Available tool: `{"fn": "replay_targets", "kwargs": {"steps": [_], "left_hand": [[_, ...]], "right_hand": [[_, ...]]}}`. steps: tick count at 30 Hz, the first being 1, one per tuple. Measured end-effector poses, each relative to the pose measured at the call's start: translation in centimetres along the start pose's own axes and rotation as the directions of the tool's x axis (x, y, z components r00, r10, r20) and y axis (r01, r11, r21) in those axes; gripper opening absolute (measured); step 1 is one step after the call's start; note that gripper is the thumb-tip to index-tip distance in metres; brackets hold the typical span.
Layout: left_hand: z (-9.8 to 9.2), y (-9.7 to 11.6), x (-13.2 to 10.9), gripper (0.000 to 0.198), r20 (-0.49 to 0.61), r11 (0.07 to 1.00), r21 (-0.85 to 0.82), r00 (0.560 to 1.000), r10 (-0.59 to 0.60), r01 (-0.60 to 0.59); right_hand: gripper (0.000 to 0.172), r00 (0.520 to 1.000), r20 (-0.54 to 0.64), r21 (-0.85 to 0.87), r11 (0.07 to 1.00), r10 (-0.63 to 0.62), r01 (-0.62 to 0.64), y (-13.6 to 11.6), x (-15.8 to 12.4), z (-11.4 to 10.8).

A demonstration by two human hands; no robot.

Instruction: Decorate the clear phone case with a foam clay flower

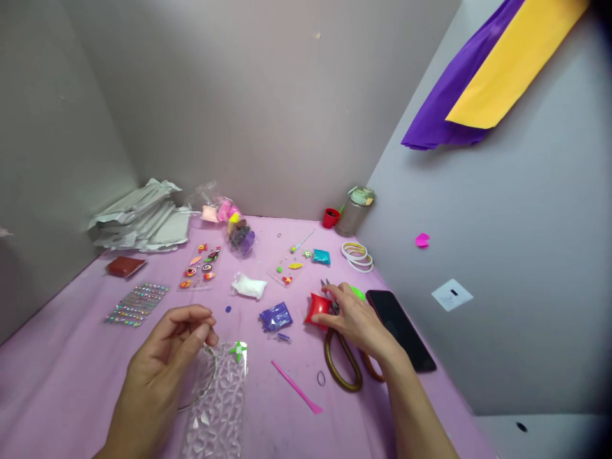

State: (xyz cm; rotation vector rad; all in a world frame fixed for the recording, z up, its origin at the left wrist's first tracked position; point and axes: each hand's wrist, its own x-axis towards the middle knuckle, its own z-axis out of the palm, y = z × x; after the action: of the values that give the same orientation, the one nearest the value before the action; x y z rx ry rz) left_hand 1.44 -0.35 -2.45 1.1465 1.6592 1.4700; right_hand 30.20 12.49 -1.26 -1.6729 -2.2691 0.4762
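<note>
My left hand (165,357) pinches a thin wire ring (213,370) between thumb and fingers, just above a clear crystal-textured plastic phone case (217,408). A small green and white flower (238,350) sits at the top of the case. My right hand (356,319) lies over a pair of scissors with bronze-coloured handles (342,363), hiding their pivot. Its fingertips are beside a red shiny packet (318,309). I cannot tell whether this hand grips the scissors.
A pink-covered table (62,395) meets grey walls. On it lie a black phone (399,328), a bag of blue glitter (276,317), a bag of white clay (248,285), a rhinestone sheet (136,305), a sticker sheet (201,268), white tape rolls (357,257), and a metal bottle (354,211).
</note>
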Motion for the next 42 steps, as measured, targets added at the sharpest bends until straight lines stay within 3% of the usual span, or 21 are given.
{"fn": "replay_targets", "kwargs": {"steps": [2, 3, 4, 6, 11, 19, 26, 32, 36, 42], "left_hand": [[-0.5, 0.2, 1.3, 0.016, 0.031, 0.993, 0.098, 0.998, 0.061, -0.064], [-0.8, 0.3, 2.1, 0.017, 0.084, 0.972, 0.196, 0.99, 0.112, -0.127], [-1.1, 0.3, 3.0, 0.02, 0.223, 0.92, 0.323, 0.962, 0.156, -0.224], [-1.4, 0.1, 5.0, 0.023, 0.319, 0.878, 0.385, 0.934, 0.164, -0.285], [-0.7, -1.4, 7.9, 0.016, 0.413, 0.785, 0.507, 0.9, 0.143, -0.357], [-0.1, -2.8, 8.1, 0.016, 0.451, 0.774, 0.508, 0.882, 0.133, -0.377], [-0.5, -3.6, 8.3, 0.012, 0.4, 0.868, 0.413, 0.911, 0.098, -0.275], [-0.6, -3.2, 8.1, 0.022, 0.338, 0.991, 0.122, 0.941, 0.012, -0.057], [-0.8, -2.5, 8.0, 0.027, 0.319, 0.998, -0.02, 0.946, -0.049, 0.059], [-1.2, -2.0, 8.0, 0.019, 0.308, 0.99, -0.073, 0.947, -0.097, 0.125]], "right_hand": [[0.045, 0.999, -0.041, -0.007, 1.0, 0.028, -0.028, 0.1, 0.3, 0.1], [0.043, 0.996, -0.07, -0.009, 0.999, 0.048, -0.049, 0.2, 0.4, 0.1], [0.04, 0.993, -0.096, -0.01, 0.998, 0.067, -0.068, 0.3, 0.7, 0.1], [0.035, 0.988, -0.125, -0.011, 0.996, 0.087, -0.089, 0.4, 1.1, 0.0], [0.026, 0.99, -0.118, -0.077, 0.993, 0.079, -0.089, 0.8, 2.5, -0.6], [0.031, 0.994, -0.047, -0.307, 0.946, 0.099, -0.109, 1.4, 8.6, -1.8], [0.031, 0.99, 0.035, -0.438, 0.892, 0.135, -0.107, 1.4, 12.0, -1.3], [0.035, 0.988, 0.072, -0.461, 0.883, 0.137, -0.089, 1.4, 13.7, -0.9], [0.035, 0.983, 0.099, -0.459, 0.883, 0.156, -0.094, 1.8, 14.7, -0.4], [0.033, 0.986, 0.092, -0.399, 0.912, 0.141, -0.093, 2.3, 14.9, -0.7]]}}
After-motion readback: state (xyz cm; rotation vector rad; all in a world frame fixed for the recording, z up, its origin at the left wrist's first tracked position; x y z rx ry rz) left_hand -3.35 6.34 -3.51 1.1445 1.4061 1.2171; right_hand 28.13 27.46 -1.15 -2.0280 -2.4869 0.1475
